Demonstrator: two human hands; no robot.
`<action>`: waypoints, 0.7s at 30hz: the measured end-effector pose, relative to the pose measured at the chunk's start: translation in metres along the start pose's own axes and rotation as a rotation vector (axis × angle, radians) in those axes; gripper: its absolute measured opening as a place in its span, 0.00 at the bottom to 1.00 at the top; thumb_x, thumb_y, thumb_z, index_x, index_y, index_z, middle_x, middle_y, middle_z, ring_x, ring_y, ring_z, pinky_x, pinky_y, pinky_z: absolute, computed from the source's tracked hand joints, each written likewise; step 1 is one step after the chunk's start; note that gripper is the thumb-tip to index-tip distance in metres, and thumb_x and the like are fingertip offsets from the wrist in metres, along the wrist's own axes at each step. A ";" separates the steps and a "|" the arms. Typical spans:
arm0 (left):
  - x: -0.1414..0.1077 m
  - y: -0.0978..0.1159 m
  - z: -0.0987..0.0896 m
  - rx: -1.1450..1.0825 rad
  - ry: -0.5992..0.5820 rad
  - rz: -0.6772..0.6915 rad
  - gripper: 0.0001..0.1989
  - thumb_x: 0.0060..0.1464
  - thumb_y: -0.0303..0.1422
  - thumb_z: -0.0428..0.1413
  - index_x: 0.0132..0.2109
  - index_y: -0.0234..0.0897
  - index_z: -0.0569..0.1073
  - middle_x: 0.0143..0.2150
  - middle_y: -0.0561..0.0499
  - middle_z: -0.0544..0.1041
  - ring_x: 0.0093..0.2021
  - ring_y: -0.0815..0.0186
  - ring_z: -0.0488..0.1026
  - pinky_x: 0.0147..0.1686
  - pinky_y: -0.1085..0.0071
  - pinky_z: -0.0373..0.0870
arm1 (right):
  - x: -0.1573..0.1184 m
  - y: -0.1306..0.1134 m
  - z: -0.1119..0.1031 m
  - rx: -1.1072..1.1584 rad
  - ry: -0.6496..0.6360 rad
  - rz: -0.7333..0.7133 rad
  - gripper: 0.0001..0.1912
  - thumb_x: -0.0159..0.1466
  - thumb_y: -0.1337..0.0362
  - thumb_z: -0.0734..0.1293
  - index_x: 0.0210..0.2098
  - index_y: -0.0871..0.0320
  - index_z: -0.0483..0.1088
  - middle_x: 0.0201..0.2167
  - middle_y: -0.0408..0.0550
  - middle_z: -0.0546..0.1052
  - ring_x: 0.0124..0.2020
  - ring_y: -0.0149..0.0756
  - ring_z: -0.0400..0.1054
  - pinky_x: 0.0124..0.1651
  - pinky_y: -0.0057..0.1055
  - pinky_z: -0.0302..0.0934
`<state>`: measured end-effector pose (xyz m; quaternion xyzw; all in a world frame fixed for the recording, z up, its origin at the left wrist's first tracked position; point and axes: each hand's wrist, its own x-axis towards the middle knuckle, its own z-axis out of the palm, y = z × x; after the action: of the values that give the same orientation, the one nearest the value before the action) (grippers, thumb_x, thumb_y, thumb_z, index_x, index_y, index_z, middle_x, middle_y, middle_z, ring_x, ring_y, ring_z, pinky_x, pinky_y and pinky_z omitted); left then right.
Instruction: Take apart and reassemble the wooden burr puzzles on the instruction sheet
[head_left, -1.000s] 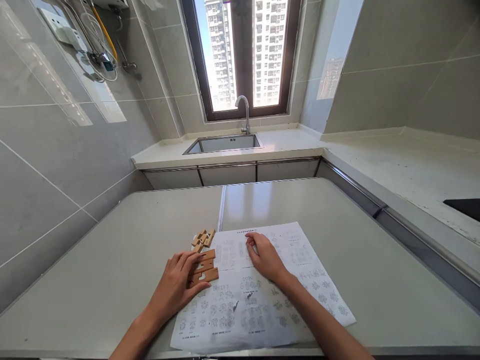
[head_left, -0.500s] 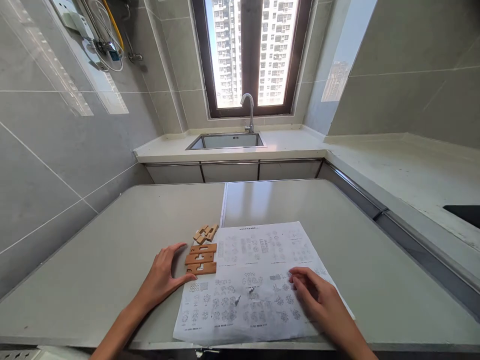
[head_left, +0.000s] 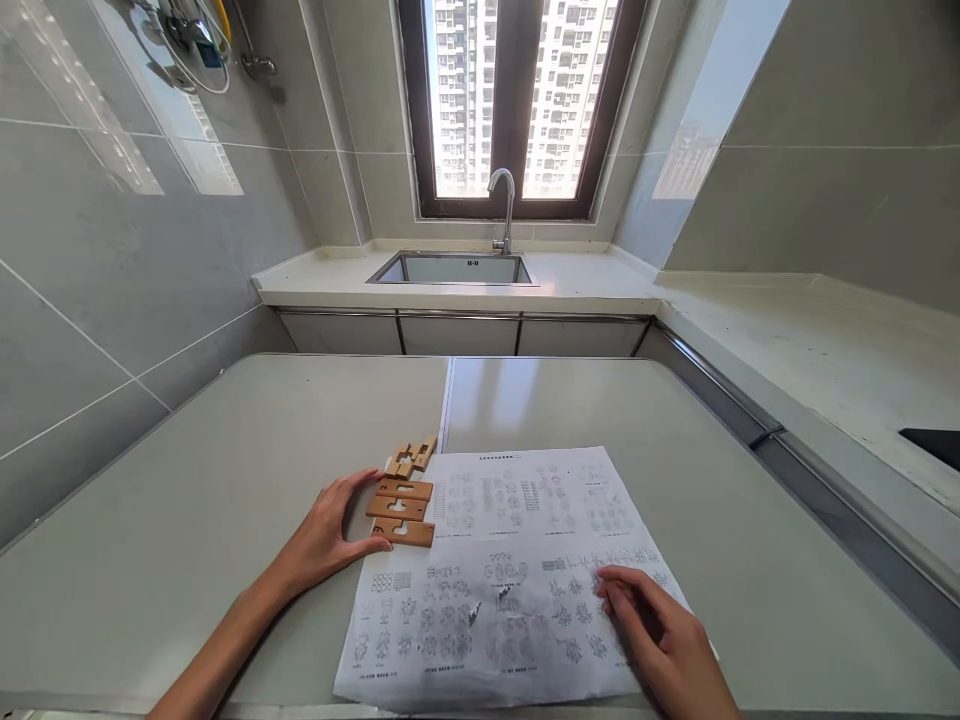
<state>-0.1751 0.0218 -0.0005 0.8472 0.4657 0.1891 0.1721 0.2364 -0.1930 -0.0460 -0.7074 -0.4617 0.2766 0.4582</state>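
Three flat brown wooden pieces with cutouts lie stacked in a column at the left edge of a large printed sheet. Just beyond them sit several smaller light wooden pieces. My left hand curves around the left side of the brown pieces, thumb and fingers apart, its thumb by the nearest piece and its fingertips by the farthest. Over the right part of the sheet rests my right hand, its fingers bent and pressed together; whether anything is between them is hidden.
The pale table has a seam running away from me. Behind it stand a counter with a sink, a faucet and a window. A second counter runs along the right, and a tiled wall rises at the left.
The view has shifted slightly. My left hand's fingertips have come closer to the wooden pieces, and the smaller pieces sit closer together. My right hand has moved a little right and toward me.
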 end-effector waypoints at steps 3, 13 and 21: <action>0.000 0.002 0.001 -0.019 -0.008 -0.005 0.43 0.52 0.53 0.67 0.69 0.49 0.62 0.68 0.44 0.71 0.65 0.45 0.70 0.62 0.50 0.70 | -0.002 0.004 0.001 -0.001 0.029 0.009 0.23 0.67 0.41 0.67 0.43 0.53 0.81 0.42 0.53 0.85 0.41 0.46 0.82 0.43 0.31 0.76; 0.019 -0.013 0.002 -0.300 0.054 -0.217 0.31 0.66 0.54 0.52 0.67 0.41 0.64 0.66 0.41 0.74 0.66 0.51 0.70 0.66 0.52 0.65 | 0.009 0.022 -0.011 -0.130 -0.111 0.036 0.21 0.65 0.43 0.69 0.45 0.50 0.82 0.42 0.52 0.87 0.41 0.45 0.84 0.39 0.26 0.77; 0.075 -0.010 0.010 -0.273 0.219 -0.336 0.27 0.61 0.56 0.55 0.52 0.38 0.77 0.46 0.46 0.84 0.45 0.58 0.80 0.49 0.63 0.74 | 0.017 0.015 -0.009 -0.156 -0.082 0.082 0.21 0.63 0.42 0.69 0.43 0.49 0.83 0.38 0.51 0.87 0.34 0.44 0.83 0.32 0.25 0.76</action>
<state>-0.1404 0.0895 -0.0020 0.7013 0.5859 0.3097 0.2627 0.2570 -0.1838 -0.0551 -0.7474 -0.4709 0.2869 0.3706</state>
